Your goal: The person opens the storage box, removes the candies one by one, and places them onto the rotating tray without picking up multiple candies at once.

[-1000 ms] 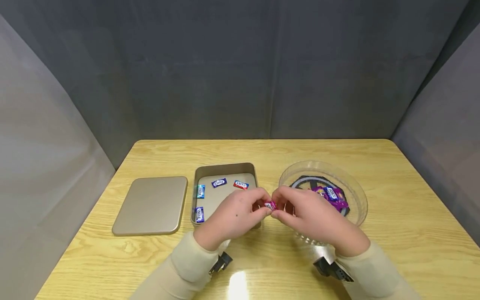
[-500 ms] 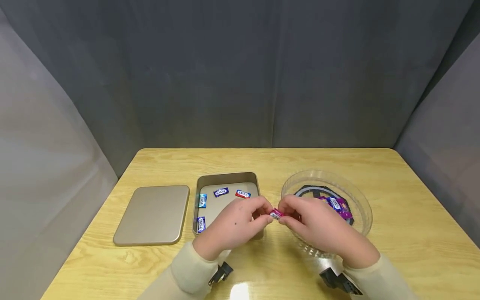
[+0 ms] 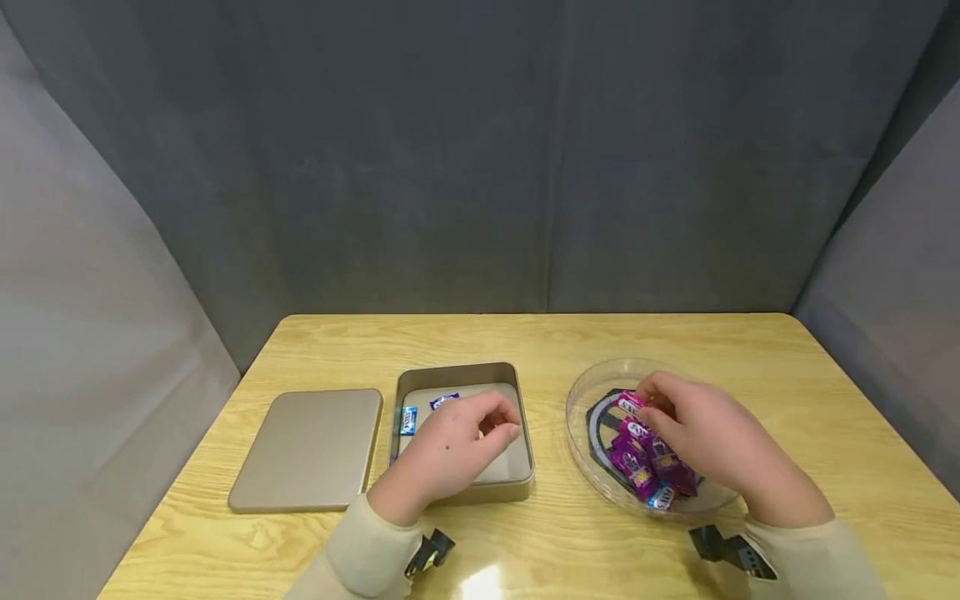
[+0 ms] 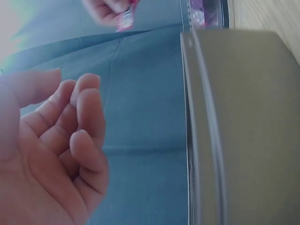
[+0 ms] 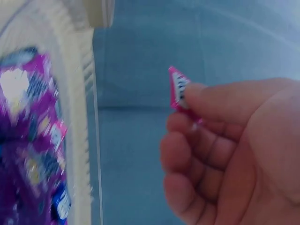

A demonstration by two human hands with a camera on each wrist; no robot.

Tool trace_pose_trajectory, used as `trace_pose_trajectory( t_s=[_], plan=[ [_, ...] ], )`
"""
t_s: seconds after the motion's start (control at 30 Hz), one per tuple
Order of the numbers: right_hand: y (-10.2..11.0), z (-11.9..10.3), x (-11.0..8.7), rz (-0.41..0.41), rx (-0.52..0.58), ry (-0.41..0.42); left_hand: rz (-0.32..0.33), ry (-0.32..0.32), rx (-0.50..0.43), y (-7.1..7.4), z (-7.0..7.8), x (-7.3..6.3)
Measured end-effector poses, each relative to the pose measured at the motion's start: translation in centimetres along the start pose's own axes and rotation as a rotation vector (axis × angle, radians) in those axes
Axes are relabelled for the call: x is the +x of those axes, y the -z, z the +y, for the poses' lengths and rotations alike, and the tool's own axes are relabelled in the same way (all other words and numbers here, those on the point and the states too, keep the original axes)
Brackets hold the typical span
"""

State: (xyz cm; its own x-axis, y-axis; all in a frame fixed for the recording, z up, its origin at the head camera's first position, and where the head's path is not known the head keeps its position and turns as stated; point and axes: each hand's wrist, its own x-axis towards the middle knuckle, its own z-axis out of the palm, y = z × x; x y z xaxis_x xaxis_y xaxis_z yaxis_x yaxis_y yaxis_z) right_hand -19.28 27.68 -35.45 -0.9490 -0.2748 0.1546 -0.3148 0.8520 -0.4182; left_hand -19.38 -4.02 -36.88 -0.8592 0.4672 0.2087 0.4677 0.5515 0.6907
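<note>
Cream sleeves (image 3: 367,542) reach in over a pale wood worktop (image 3: 570,550), a black wrist mount (image 3: 429,552) strapped near the left cuff and a matching one below the right. A patch of glare lies on the wood between the arms.

The left hand (image 3: 453,437) hangs above the tin (image 3: 491,493), its fingers loosely bent and thumb apart, holding nothing and touching neither wall nor contents. The right hand (image 3: 705,425) pinches a pink candy (image 5: 179,89) between thumb and forefinger, the wrapper tilted and clear of the rim, above the clear bowl (image 3: 573,433).

In the bowl lie purple packets (image 3: 632,462), heaped toward the near right, with a blue candy (image 3: 662,497) at the near edge. A dark shape with a pale ring (image 3: 595,429) shows by the packets; whether it is inside or beneath the bowl cannot be told.

Inside the tin, a light-blue candy (image 3: 408,421) sits by the left wall and a dark-blue candy (image 3: 444,402) farther back, partly hidden by the hand. Just left of the tin, a flat lid (image 3: 307,450) rests on the worktop.

Behind everything hangs dark cloth (image 3: 412,167), flanked by paler cloth (image 3: 112,275).
</note>
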Motion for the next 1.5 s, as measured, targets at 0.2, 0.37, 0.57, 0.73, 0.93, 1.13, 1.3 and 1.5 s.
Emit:
trace_pose_trajectory(
  t_s=[0.2,0.37,0.57,0.73,0.93,1.13,1.3,1.5],
  plan=[
    [-0.9,2.2,0.0,-0.084,-0.032,-0.126,0.031,0.048,0.044,0.2,-1.4,0.2],
    [-1.3,3.5,0.5,-0.174,-0.056,-0.205,0.041,0.113,0.091,0.6,-2.6,0.3],
    [-1.0,4.6,1.1,-0.245,-0.07,-0.258,0.078,0.126,0.11,1.0,-3.8,0.5],
    [-0.4,4.8,1.0,-0.265,-0.071,-0.251,0.087,0.133,0.158,1.3,-4.3,0.5],
    [-0.4,4.2,0.9,-0.265,-0.01,-0.184,0.065,0.134,0.27,0.3,-4.7,1.1],
    [-1.0,3.1,0.4,-0.223,0.043,-0.116,-0.044,0.12,0.396,-1.9,-5.3,1.8],
    [-1.1,2.3,0.1,-0.176,0.078,-0.061,-0.155,0.108,0.558,-3.0,-5.1,2.9],
    [-1.5,1.6,-0.1,-0.195,0.102,-0.035,-0.225,0.108,0.668,-4.0,-5.2,3.6]
  ],
)
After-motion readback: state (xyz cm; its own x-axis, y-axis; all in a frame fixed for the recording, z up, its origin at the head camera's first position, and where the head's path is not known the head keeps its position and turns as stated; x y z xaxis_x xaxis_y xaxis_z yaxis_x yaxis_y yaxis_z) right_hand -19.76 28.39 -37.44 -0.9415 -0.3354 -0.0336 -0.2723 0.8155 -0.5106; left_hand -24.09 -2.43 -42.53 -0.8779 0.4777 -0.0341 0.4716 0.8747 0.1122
